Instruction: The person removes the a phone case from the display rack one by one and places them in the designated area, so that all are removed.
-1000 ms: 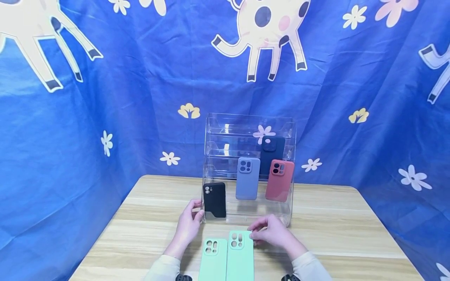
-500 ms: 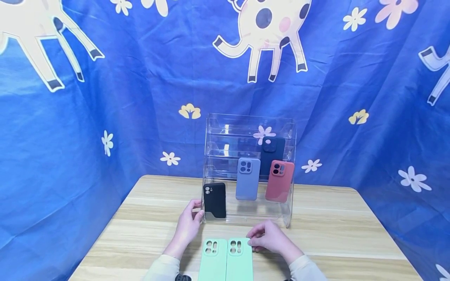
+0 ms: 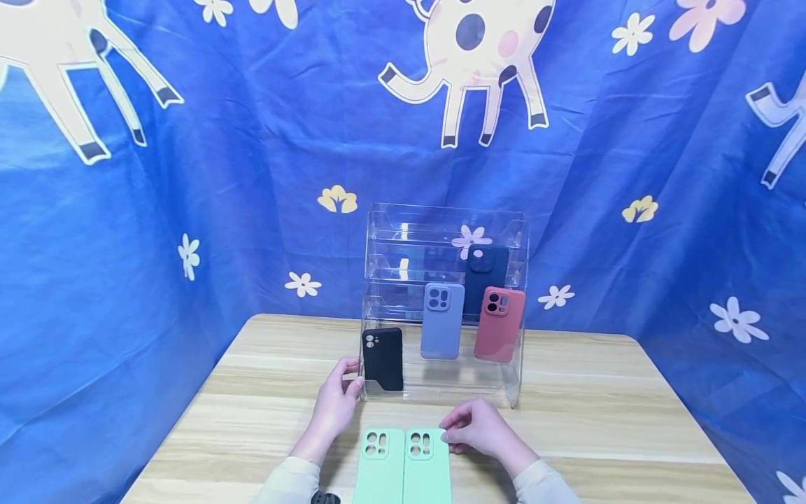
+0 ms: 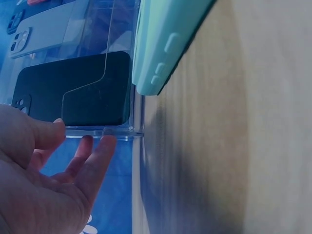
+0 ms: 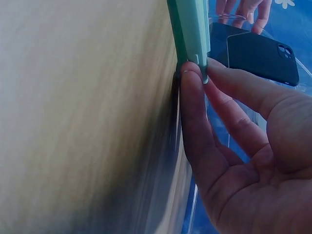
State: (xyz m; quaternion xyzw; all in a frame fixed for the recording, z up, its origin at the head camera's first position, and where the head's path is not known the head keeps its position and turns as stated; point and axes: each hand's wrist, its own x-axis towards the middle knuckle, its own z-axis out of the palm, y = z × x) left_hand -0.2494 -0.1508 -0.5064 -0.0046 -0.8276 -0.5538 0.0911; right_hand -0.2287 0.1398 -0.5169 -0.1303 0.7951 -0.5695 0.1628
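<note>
Two mint-green phone cases, a left one (image 3: 380, 465) and a right one (image 3: 428, 469), are side by side before the clear display stand (image 3: 462, 392), their top edges level. With thumb and fingers my right hand (image 3: 481, 427) pinches the upper right corner of the right case, seen edge-on in the right wrist view. My left hand (image 3: 336, 399) rests its fingertips against the stand's left side, near its lower corner. Beside those fingertips, a black phone case (image 4: 78, 90) stands in the bottom tier at the left.
Higher on the stand are a lavender phone case (image 3: 443, 325), a red-pink phone case (image 3: 499, 329) and a dark navy phone case (image 3: 494, 269). All this stands on a wooden table (image 3: 598, 420). A blue printed curtain (image 3: 264, 210) hangs behind and at both sides.
My right hand has drawn the right green case back toward me, bringing its top level with the left case. The left hand stays at the stand.
</note>
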